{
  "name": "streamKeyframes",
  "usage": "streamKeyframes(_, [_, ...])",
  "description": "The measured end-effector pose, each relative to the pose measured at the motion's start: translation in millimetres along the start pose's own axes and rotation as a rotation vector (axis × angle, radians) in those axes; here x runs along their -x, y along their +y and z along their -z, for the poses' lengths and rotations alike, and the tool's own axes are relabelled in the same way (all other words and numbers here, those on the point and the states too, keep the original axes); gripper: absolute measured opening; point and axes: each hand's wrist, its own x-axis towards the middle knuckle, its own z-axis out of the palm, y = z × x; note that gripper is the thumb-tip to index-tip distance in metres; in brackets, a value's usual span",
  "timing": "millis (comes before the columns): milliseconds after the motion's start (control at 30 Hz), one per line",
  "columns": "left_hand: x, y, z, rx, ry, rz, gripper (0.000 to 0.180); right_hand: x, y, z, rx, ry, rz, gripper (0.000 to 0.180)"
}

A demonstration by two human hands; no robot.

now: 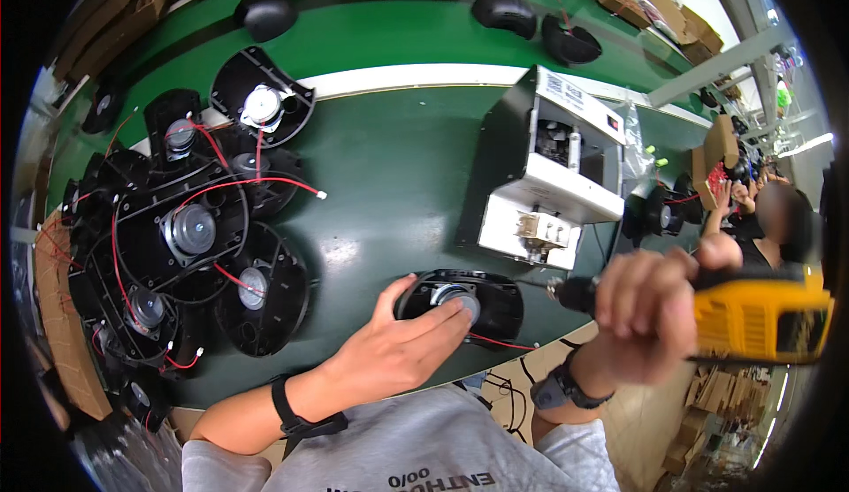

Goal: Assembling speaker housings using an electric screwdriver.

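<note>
My left hand grips a black speaker housing near the table's front edge. Its thumb lies at the housing's left rim, and its fingers rest over the round grey speaker inside. A red wire trails from the housing to the right. My right hand, somewhat blurred, is wrapped round a yellow and black cordless drill. The drill lies sideways in the air, its tip pointing left toward the screw feeder's front, to the right of the housing and apart from it.
A black and white screw feeder stands beyond the drill. Several black housings with speakers and red wires are piled on the left. Black shells lie on the green conveyor at the back. Another person sits at far right.
</note>
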Motion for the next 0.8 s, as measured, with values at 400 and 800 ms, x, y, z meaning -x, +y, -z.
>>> streamKeyframes(400, [2.3, 1.3, -0.1, 0.025, 0.020, 0.001, 0.028, 34.2, 14.9, -24.5, -0.108, -0.212, -0.163, 0.047])
streamKeyframes(800, [2.3, -0.2, 3.6, 0.005, -0.009, 0.026, 0.031, 31.3, 14.4, -26.7, -0.060, -0.124, -0.059, 0.069])
